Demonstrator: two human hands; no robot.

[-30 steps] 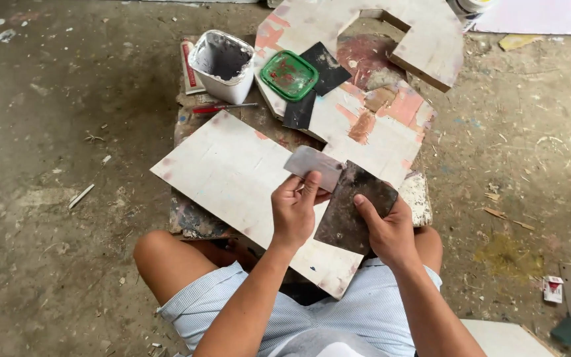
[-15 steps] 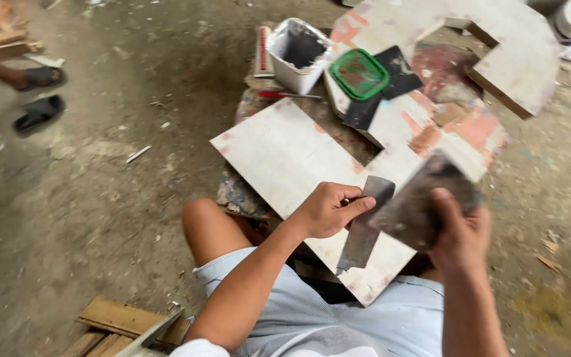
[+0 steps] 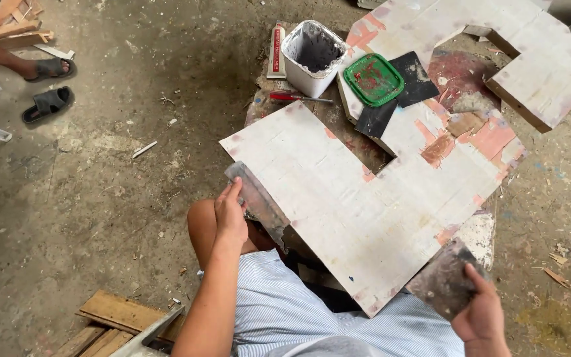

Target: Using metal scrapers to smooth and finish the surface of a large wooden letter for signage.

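A large white-coated board piece (image 3: 365,198) with a notch cut in it lies across my lap and a low stand. My left hand (image 3: 230,215) presses a grey metal scraper blade (image 3: 258,202) against the board's near left edge. My right hand (image 3: 480,317) grips a second, dirtier flat scraper (image 3: 444,277) at the board's lower right corner. A white tub of grey putty (image 3: 312,53) stands behind the board, next to a green square lid (image 3: 373,79) smeared with red.
Dark sandpaper sheets (image 3: 414,76) lie by the lid, a red-handled tool (image 3: 299,98) near the tub. Another white cut-out shape (image 3: 536,59) is at the far right. Someone's sandalled foot (image 3: 51,67) is at upper left; wood scraps (image 3: 117,324) lie at lower left.
My hands have come apart: the left took its scraper to the board's left edge, the right carried its scraper to the lower right corner. The view swung left.
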